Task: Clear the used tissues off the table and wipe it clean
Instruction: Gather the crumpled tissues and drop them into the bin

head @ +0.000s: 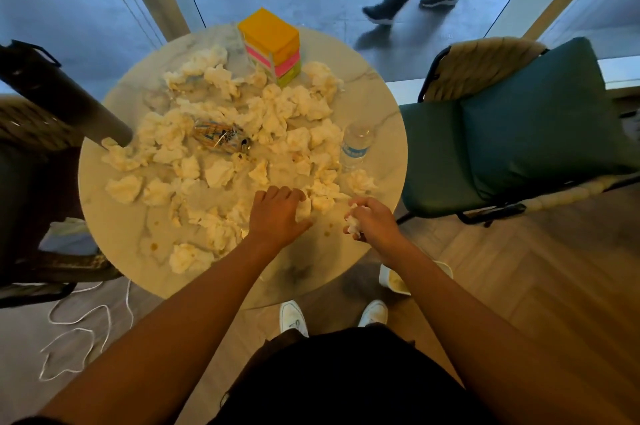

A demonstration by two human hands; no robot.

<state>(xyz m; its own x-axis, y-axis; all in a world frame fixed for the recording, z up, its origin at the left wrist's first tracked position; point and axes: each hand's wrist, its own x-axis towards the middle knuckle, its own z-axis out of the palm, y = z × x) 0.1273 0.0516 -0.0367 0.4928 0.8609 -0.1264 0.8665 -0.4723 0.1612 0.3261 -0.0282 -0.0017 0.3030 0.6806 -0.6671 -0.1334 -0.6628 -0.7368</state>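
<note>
Both hands [277, 213] reach among tissues [221, 119] around can [221, 138], bottle [356, 145].

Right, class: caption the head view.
Left hand gathers crumpled tissues on round table; right hand clutches one.

left hand [277, 213] apparently spread, right hand [372, 218] fisted
</note>
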